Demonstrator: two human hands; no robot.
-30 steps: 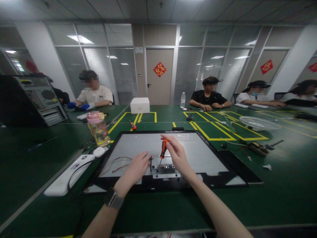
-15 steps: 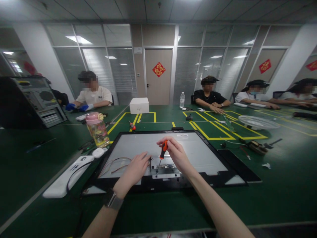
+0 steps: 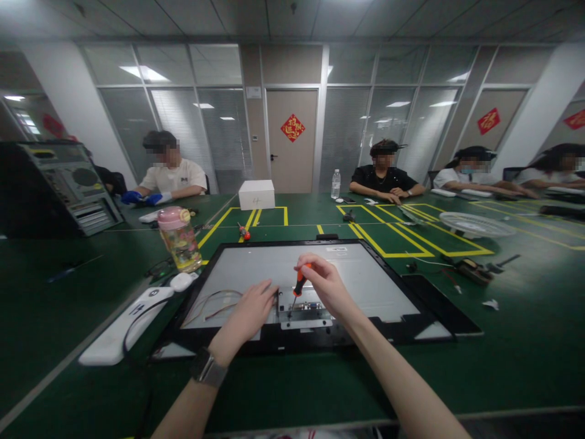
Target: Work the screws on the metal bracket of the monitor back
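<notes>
A flat display panel (image 3: 365,280) with a black frame lies back side up on the green table before me. On its near middle part sits a metal bracket with a small circuit board (image 3: 306,308). My right hand (image 3: 326,280) grips the orange and black handle of a screwdriver (image 3: 300,284), whose tip points down at the bracket's left part. Fingers stretched out, my left hand (image 3: 249,311) rests flat on the panel, fingertips at the bracket's left edge. Thin cables (image 3: 212,303) lie on the panel left of that hand.
Left of the panel are a white power strip (image 3: 125,329) and a pink-lidded bottle (image 3: 178,241). A computer case (image 3: 68,189) stands farther left. Beyond the panel are a red screwdriver (image 3: 244,233) and a white box (image 3: 256,195). Several people sit across the table.
My right hand's fingers have shifted slightly around the screwdriver handle, while its tip stays at the same spot. My left hand keeps its place. The person in black across the table has moved a hand.
</notes>
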